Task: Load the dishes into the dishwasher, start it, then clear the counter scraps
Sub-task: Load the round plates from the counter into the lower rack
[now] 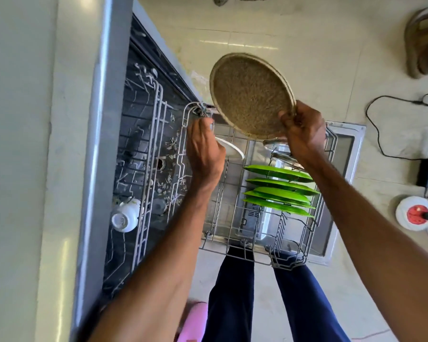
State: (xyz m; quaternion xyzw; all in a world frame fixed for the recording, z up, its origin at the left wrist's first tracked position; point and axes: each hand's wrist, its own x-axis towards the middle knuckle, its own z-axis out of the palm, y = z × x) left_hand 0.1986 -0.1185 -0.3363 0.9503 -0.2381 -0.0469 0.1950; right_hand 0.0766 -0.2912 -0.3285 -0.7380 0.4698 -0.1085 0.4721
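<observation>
So the dishwasher (114, 119) sits on the left under the counter (17, 144). Its door (341, 149) is dropped open to the right, with the lower rack (232, 245) pulled out over it. A row of plates (279, 191) stands in that rack's right half. The upper rack (156, 119) is further left, with a cup (125, 217) toward its near end. The right hand (304, 134) holds a round plate (251, 95) above the lower rack's far end, and the left hand (204, 149) is at its far left corner. A power socket (414, 213) lies on the floor well to the right.

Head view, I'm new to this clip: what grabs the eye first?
A speckled brown plate, gripped at its rim by the right hand, is held above the pulled-out lower rack. Bright green plates stand in a row on that rack's right side.
</observation>
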